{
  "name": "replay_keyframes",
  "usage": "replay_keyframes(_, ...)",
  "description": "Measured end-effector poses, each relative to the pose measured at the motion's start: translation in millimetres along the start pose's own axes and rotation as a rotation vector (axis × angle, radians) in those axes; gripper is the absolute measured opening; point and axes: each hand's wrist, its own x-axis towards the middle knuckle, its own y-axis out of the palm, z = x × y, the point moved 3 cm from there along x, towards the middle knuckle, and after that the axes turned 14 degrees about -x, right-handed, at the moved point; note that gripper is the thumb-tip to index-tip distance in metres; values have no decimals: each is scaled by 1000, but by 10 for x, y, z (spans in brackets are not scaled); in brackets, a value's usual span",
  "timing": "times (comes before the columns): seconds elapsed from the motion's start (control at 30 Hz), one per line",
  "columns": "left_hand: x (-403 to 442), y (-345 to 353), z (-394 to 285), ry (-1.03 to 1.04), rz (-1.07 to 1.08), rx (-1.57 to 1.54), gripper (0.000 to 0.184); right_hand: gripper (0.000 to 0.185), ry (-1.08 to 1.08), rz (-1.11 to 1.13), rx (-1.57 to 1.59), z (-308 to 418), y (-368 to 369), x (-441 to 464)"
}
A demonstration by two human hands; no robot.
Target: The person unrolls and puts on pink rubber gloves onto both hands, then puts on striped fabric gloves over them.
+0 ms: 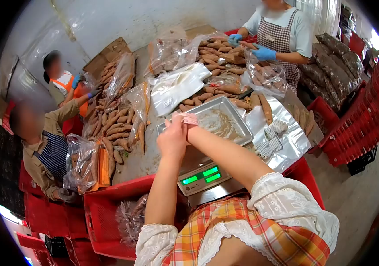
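Table, viewed from above. A pink cloth shows above the tray, where the left hand, curled, meets the mostly hidden right hand; either grip cannot be determined. Nearer: scale. Beyond: sweet potatoes.

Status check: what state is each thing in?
Bare left hand: against bare right hand, grips unclear
Pink striped cloth-like piece: wrinkled, at the hands
Rectangular silver metal tray: residue-streaked
White digital scale: green display lit
White plastic bags: unfilled, flat
Clear plastic bag, lower left: filled
Nearest red plastic crate: holding clear bag
Gray-striped white cloth: crumpled
Shiny silver sheet: wrinkled
Long brown tubers: piled loose
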Motion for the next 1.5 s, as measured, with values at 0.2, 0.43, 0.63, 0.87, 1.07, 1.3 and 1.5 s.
replay_keyframes(0.2,9,104,-286,334,65,122,8,43,107,66,116,-54,-64,-12)
replay_keyframes(0.43,-119,-35,-303,334,-11,-112,24,46,326,-82,1512,-264,-395,180)
replay_keyframes(0.63,-206,401,-37,-352,-60,-959,11,56,120,-180,1613,-90,-1018,70)
replay_keyframes(0.87,-180,486,-209,-394,-153,-1515,24,64,-321,-79,1748,353,-1587,-229)
replay_keyframes(1.07,-52,559,-348,17,164,-1304,19,57,-681,-9,1272,758,-1810,-783)
replay_keyframes(1.3,-471,612,-301,240,252,-1061,16,33,-662,-295,329,476,-1892,-684)
replay_keyframes(1.5,-466,56,-467,-202,-138,-1202,6,34,-382,-441,222,58,-1551,-382)
